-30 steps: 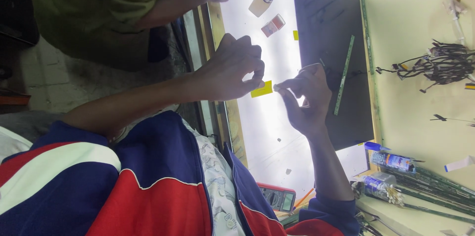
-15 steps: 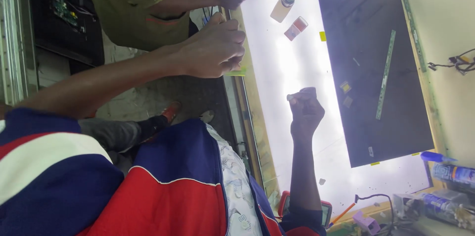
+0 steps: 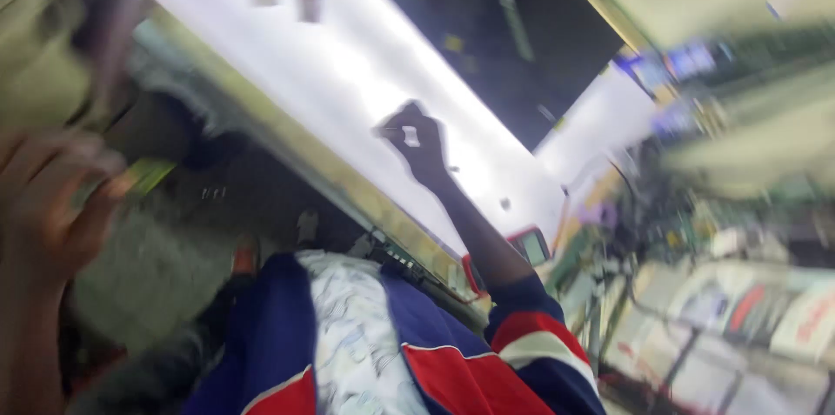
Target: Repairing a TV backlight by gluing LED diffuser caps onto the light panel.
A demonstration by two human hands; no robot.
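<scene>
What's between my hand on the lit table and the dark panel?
Only a bare strip of the lit table shows between the right hand and the dark panel in the head view, though the picture is blurred.

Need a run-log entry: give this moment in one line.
left hand: blurred, grip unclear | right hand: fisted over lit table | dark panel: beyond fist

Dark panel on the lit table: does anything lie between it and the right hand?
Nothing visible does. The closed right hand sits over the lit table, and only bare glowing surface separates it from the dark panel, though blur could hide small bits.
</scene>
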